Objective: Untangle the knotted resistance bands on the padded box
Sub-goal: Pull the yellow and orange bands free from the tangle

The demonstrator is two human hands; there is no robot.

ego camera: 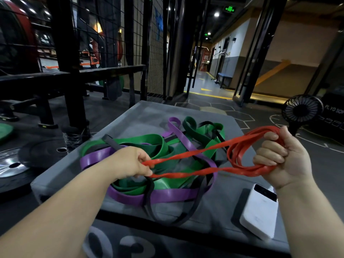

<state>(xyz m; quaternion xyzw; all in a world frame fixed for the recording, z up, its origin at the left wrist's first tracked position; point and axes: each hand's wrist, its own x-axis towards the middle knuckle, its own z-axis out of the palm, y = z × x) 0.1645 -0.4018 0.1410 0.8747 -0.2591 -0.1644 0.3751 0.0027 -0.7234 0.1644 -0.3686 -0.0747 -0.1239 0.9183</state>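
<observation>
Pinches one end of the red resistance band [186,155] between thumb and fingertips of the left grip [130,162]; clenches several gathered coils of the same band in the right grip [279,157], fingers curled tight round them. Between the two grips, two twisted red strands stretched taut, raised above the pile. Directly under and beyond the left grip, the rest of the tangle: green band [149,140], purple band [167,194] and black band [150,187], looped over one another and lying on the grey padded box [139,116]. Just below the right grip's wrist, at the near right corner of that box, a white power bank [260,211] lying flat. Just beyond the right grip, a small black fan [302,108], upright, in front of a dark box with partly legible lettering. Left of the left grip, down on the dark floor, weight plates [42,151]. Far beyond both grips, black wire mesh [145,43] on a steel frame, then a lit corridor with a blue bench [225,76] and a green exit sign [230,9] overhead.
</observation>
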